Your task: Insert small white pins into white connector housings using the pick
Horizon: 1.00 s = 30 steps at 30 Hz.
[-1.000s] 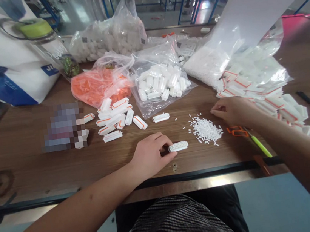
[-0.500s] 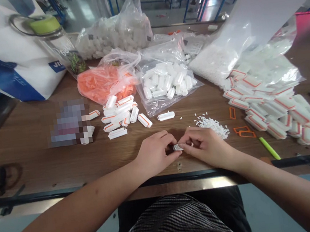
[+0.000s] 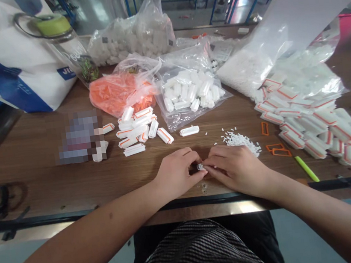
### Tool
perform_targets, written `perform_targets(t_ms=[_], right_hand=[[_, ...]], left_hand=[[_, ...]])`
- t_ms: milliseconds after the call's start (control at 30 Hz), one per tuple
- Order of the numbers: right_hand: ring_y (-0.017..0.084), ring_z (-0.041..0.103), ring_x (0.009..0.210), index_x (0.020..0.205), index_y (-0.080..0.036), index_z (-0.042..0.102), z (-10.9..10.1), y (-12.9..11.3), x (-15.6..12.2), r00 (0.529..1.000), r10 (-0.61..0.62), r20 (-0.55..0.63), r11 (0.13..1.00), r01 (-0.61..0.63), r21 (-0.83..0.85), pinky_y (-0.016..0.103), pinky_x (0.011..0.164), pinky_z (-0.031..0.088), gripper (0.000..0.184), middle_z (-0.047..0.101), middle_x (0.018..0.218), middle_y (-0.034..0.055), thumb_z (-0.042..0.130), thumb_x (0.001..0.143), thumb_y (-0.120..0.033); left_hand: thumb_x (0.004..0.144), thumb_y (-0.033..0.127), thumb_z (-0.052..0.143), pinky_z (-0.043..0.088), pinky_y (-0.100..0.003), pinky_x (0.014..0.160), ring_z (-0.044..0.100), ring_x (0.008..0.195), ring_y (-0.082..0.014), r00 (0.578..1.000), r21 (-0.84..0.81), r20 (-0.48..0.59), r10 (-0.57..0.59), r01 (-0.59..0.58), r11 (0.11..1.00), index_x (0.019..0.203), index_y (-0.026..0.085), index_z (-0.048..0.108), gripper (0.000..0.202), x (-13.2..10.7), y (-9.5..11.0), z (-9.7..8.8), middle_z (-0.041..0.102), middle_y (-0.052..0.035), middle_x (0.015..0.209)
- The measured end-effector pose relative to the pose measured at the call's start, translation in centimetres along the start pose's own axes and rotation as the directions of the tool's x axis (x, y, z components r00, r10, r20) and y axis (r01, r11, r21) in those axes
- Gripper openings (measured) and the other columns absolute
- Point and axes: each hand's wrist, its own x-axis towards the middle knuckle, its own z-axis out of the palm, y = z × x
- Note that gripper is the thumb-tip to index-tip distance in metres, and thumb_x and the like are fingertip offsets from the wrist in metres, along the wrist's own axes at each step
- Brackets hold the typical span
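Between my hands, near the table's front edge, is a small whitish plastic piece (image 3: 200,167), mostly covered by fingers. My left hand (image 3: 179,172) pinches it between thumb and forefinger. My right hand (image 3: 234,164) has its thumb and fingertips pressed together at the piece's right side. Whether a second tiny part sits in those fingertips is hidden. Just behind my right hand lies a heap of tiny white pegs (image 3: 241,142). Farther back, a single white plastic housing (image 3: 189,131) rests alone on the table.
White housings with orange edging form a pile (image 3: 139,125) left of centre and a larger pile (image 3: 316,121) at right. Orange frames (image 3: 278,150) and a yellow-green pen (image 3: 306,169) lie nearby. Behind are a bag of orange parts (image 3: 118,91), a bag of white housings (image 3: 189,88) and a bottle (image 3: 71,50).
My right fingers have shifted and closed in at the small piece, covering more of it. My left hand keeps its pinch. The whole view has shifted slightly.
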Motion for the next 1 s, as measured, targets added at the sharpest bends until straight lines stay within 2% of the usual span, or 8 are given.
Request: perform_targets(t_ms=[200,333,400,533,600,700,833,1000], right_hand=[[0.015,0.060,0.066,0.088,-0.018,0.072,0.1,-0.1,-0.5,0.996,-0.039,-0.075,0.999,0.039,-0.008,0.027,0.058,0.044,0.023,0.066,0.074,0.0044,0.049,0.092,-0.022],[0.016,0.058,0.064,0.081,-0.017,0.071,0.4,-0.9,-0.6,0.993,-0.108,-0.052,0.985,0.100,-0.140,0.029,0.053,0.041,0.025,0.065,0.072,0.0058,0.048,0.090,-0.019],[0.017,0.059,0.066,0.081,-0.017,0.071,0.2,-0.8,-0.5,0.994,-0.098,-0.043,0.991,0.093,-0.100,0.030,0.055,0.042,0.025,0.066,0.073,0.0060,0.048,0.090,-0.020],[0.017,0.064,0.074,0.086,-0.021,0.073,-1.3,2.7,-0.6,0.971,0.206,-0.124,0.970,-0.186,0.155,0.030,0.067,0.049,0.023,0.072,0.083,0.0049,0.051,0.090,-0.025],[0.018,0.066,0.072,0.083,-0.021,0.074,-2.2,5.8,-0.7,0.898,0.426,-0.115,0.904,-0.415,0.106,0.030,0.066,0.049,0.021,0.073,0.083,0.0051,0.055,0.086,-0.029],[0.022,0.069,0.075,0.084,-0.024,0.076,-3.2,10.1,-0.9,0.792,0.607,-0.068,0.794,-0.608,0.019,0.031,0.064,0.050,0.018,0.075,0.083,0.0036,0.060,0.081,-0.031],[0.024,0.071,0.078,0.082,-0.025,0.077,-3.5,12.3,-0.9,0.750,0.662,0.006,0.749,-0.662,0.018,0.033,0.066,0.052,0.017,0.077,0.084,0.0036,0.063,0.079,-0.034],[0.024,0.070,0.074,0.079,-0.027,0.077,-3.7,12.4,-0.8,0.777,0.629,0.036,0.777,-0.628,-0.032,0.034,0.063,0.051,0.018,0.077,0.081,0.0027,0.062,0.080,-0.036]], left_hand=[[0.080,0.028,0.070,0.044,-0.026,0.067,0.055,0.070,-0.0122,1.000,-0.018,-0.002,0.000,0.000,1.000,0.083,0.019,0.060,0.014,0.0,0.0,0.0,0.057,0.0037,0.077],[0.079,0.025,0.069,0.043,-0.026,0.066,0.055,0.071,-0.0124,1.000,-0.026,0.000,0.002,-0.002,1.000,0.082,0.019,0.059,0.012,0.1,0.1,-0.1,0.057,0.0034,0.077],[0.080,0.026,0.069,0.044,-0.026,0.066,0.055,0.071,-0.0125,1.000,-0.021,0.003,-0.010,0.010,1.000,0.081,0.019,0.059,0.012,0.1,0.2,-0.2,0.057,0.0032,0.077],[0.081,0.028,0.070,0.045,-0.027,0.068,0.056,0.070,-0.0126,1.000,-0.013,0.012,-0.017,0.018,1.000,0.083,0.020,0.062,0.011,0.1,0.2,-0.3,0.058,0.0029,0.077],[0.081,0.029,0.070,0.045,-0.027,0.068,0.056,0.070,-0.0126,1.000,-0.006,0.010,-0.008,0.008,1.000,0.084,0.020,0.062,0.012,0.1,0.2,-0.4,0.059,0.0025,0.079],[0.081,0.028,0.071,0.045,-0.026,0.067,0.056,0.070,-0.0124,1.000,-0.004,0.001,-0.003,0.003,1.000,0.084,0.020,0.062,0.013,0.1,0.2,-0.4,0.060,0.0023,0.080],[0.080,0.027,0.072,0.043,-0.026,0.065,0.055,0.068,-0.0121,1.000,-0.007,-0.009,0.002,-0.002,1.000,0.083,0.020,0.062,0.013,0.1,0.2,-0.3,0.059,0.0025,0.079],[0.081,0.027,0.071,0.043,-0.025,0.066,0.055,0.068,-0.0116,1.000,-0.017,-0.009,0.008,-0.008,1.000,0.083,0.020,0.061,0.013,0.0,0.1,-0.3,0.059,0.0029,0.079]])
